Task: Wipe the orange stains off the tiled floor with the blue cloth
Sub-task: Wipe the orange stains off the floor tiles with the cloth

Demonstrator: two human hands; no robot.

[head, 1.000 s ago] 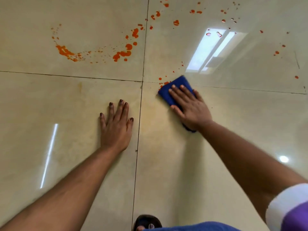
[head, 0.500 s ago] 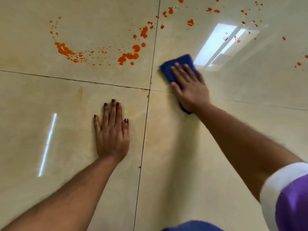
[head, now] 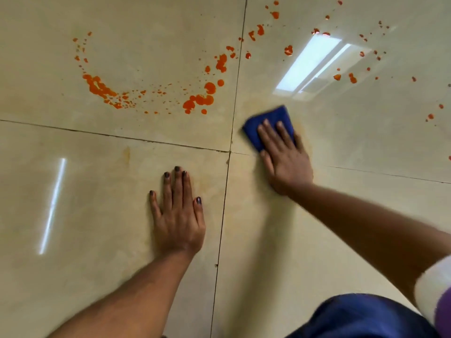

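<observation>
floor: glossy cream tiled floor (head: pixel 341 228), with dark grout lines (head: pixel 227 181) meeting in a cross just left of the right hand.
right hand: right hand (head: pixel 284 162) lies palm down on the blue cloth, fingers spread flat over it; the grip is not clamped round the cloth, it only presses it to the floor.
blue cloth: folded blue cloth (head: pixel 266 120) sits flat on the upper right tile, just right of the vertical grout line and just above the horizontal one; its far edge and left corner show beyond the fingertips, the rest is hidden under the hand.
left hand: left hand (head: pixel 179 215) rests flat on the lower left tile, fingers straight and close together, thumb out to the right, holding nothing; nails are dark.
orange stains: orange stains (head: pixel 202 98) form a curved trail of blobs and specks across the upper left tile, thickest at its left end and near the vertical grout line; the nearest blobs are up and left of the cloth, apart from it.
more stains: scattered orange drops (head: pixel 288 50) lie across the upper right tile, beyond the cloth, with a few far to the right.
smear: a faint yellowish smear (head: pixel 302 135) shows on the tile beside the cloth and hand.
reflections: a bright window reflection (head: pixel 307 67) lies beyond the cloth; a thin streak of light (head: pixel 52 206) lies at the left.
clothing: a white and purple sleeve (head: pixel 436 296) at the right edge; dark blue fabric (head: pixel 361 318) at the bottom.
</observation>
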